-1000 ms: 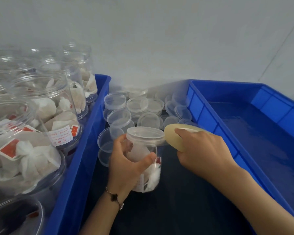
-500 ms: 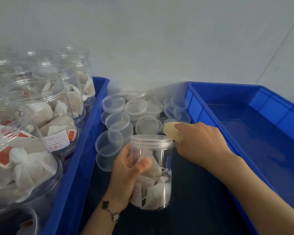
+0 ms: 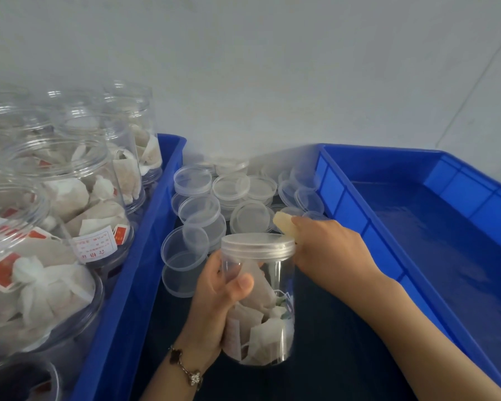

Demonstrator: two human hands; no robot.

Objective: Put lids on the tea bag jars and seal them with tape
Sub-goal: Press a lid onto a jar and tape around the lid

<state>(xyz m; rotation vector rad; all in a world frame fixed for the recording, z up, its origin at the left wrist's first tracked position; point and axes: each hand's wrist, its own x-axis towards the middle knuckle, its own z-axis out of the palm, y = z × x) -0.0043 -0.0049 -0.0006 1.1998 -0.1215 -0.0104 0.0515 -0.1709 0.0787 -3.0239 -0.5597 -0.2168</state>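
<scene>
Firstly, left hand (image 3: pixel 214 296): fingers wrapped the jar (image 3: pixel 259 308), thumb on its front.
Right hand (image 3: pixel 327 250): clenched round the tape roll (image 3: pixel 285 227), just right of the lid (image 3: pixel 258 243).
Jar: near centre, lidded, between blue trays (image 3: pixel 344 195).
Loose lids (image 3: pixel 197 180): far behind.

A dark bench (image 3: pixel 330 342) carries the things. A blue tray (image 3: pixel 344 180) sits on it just right of the right hand's fingers (image 3: pixel 297 222), and another blue tray (image 3: pixel 122 314) lies left of the left hand's fingers (image 3: pixel 245 282). Clear lids (image 3: pixel 245 218) are heaped on the bench between the trays, just beyond both hands' fingers.
</scene>
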